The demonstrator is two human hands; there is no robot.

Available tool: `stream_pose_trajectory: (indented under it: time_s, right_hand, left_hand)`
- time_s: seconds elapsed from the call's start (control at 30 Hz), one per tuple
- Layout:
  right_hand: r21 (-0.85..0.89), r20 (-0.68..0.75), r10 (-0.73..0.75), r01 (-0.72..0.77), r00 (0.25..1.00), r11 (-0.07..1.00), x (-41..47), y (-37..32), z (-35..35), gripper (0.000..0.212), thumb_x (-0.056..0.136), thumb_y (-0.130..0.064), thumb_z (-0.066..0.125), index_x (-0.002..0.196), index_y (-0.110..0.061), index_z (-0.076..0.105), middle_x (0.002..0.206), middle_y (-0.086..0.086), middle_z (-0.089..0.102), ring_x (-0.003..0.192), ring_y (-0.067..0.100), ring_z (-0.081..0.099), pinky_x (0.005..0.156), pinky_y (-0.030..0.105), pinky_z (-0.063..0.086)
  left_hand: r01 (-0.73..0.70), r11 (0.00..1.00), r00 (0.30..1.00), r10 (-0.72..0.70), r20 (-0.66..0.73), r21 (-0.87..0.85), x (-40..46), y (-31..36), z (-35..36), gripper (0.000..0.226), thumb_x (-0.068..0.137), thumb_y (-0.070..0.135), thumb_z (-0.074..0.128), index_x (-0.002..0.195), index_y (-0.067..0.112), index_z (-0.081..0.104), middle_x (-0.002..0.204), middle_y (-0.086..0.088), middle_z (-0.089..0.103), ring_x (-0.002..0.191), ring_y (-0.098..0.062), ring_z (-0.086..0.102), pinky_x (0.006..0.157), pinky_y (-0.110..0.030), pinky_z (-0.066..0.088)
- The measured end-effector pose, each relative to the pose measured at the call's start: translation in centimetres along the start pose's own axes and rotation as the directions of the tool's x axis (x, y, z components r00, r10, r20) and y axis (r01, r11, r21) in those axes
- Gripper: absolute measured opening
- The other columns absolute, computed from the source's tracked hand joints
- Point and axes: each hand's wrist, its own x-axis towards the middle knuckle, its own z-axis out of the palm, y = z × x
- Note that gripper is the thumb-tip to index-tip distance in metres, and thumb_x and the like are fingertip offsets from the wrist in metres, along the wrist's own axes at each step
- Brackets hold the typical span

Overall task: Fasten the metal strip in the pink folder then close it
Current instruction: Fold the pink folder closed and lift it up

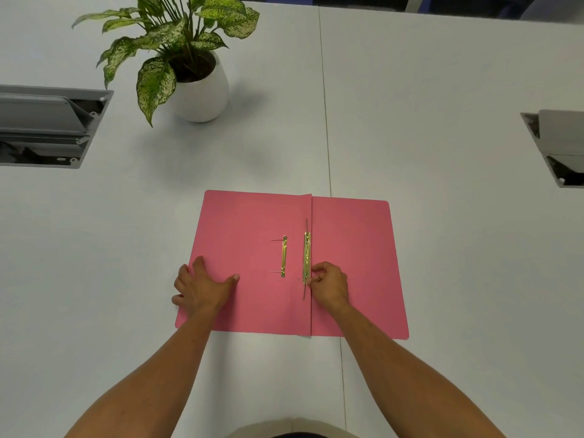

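- the pink folder (252,263) lies open and flat on the white desk (442,121), near the person, its spine fold running away from them just right of the folder's middle.
- a long brass metal strip (306,257) lies along the spine fold; thin wire prongs stick out past both of its ends.
- a shorter brass clip (284,256) lies on the left flap, just left of the strip and apart from it, with two thin prongs pointing left.
- the left hand (203,287) lies spread and flat on the left flap's near-left edge, fingers partly over the edge onto the desk, gripping nothing.
- the right hand (328,284) is curled narrow, fingertips pinched at the near end of the metal strip beside the fold.
- a seam in the desk runs from the far side under the folder near its spine and out toward the person.
- a potted plant (196,74) stands well beyond the folder's far-left corner, with bare desk between them.
- a cable hatch (47,128) sits open at the far left and another hatch (559,147) at the far right, both well apart from the folder's edges.
- bare desk surrounds the folder to the left, right and far side.
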Motion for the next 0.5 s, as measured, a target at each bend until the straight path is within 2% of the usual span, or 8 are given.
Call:
stream_pose_trajectory:
  time_s: [0.13,0.33,0.43,0.5]
  right_hand:
    - [0.01,-0.031,0.018,-0.018,0.999,1.0,0.5,0.5,-1.4,0.028,0.081,0.002,0.065,0.107,-0.009,0.067,0.089,0.006,0.072,0.078,0.015,0.065,0.074,0.02,0.05]
    - [-0.022,-0.127,0.002,-0.005,0.992,1.0,0.6,2.3,-4.2,0.029,0.085,0.006,0.053,0.108,-0.006,0.066,0.095,0.009,0.072,0.076,0.016,0.062,0.07,0.02,0.047]
    - [-0.02,-0.145,-0.015,0.012,0.989,1.0,0.7,2.8,-4.9,0.03,0.086,0.008,0.048,0.108,-0.005,0.065,0.095,0.009,0.07,0.077,0.016,0.061,0.07,0.021,0.049]
    - [-0.005,-0.14,-0.017,0.016,0.99,1.0,0.8,2.9,-5.0,0.03,0.086,0.009,0.048,0.107,-0.005,0.064,0.089,0.007,0.069,0.076,0.016,0.061,0.07,0.022,0.049]
  left_hand:
    - [0.031,0.995,1.0,-0.03,0.008,-0.096,0.0,0.6,-0.1,0.09,0.064,0.049,0.082,0.137,0.021,0.039,0.147,-0.014,0.032,0.136,-0.037,0.027,0.104,-0.06,0.031]
    - [0.014,0.981,0.999,-0.007,0.036,-0.192,-0.3,1.8,0.8,0.077,0.07,0.036,0.082,0.133,0.013,0.045,0.136,-0.018,0.04,0.128,-0.04,0.04,0.098,-0.059,0.041]
    - [0.018,0.964,0.998,-0.004,0.055,-0.266,-0.4,2.4,0.8,0.062,0.076,0.037,0.075,0.127,0.011,0.052,0.126,-0.016,0.055,0.113,-0.039,0.056,0.092,-0.052,0.047]
    - [0.03,0.956,1.0,-0.029,0.008,-0.293,-0.8,2.8,0.2,0.044,0.082,0.039,0.066,0.116,0.012,0.058,0.111,-0.013,0.066,0.097,-0.037,0.063,0.082,-0.044,0.047]
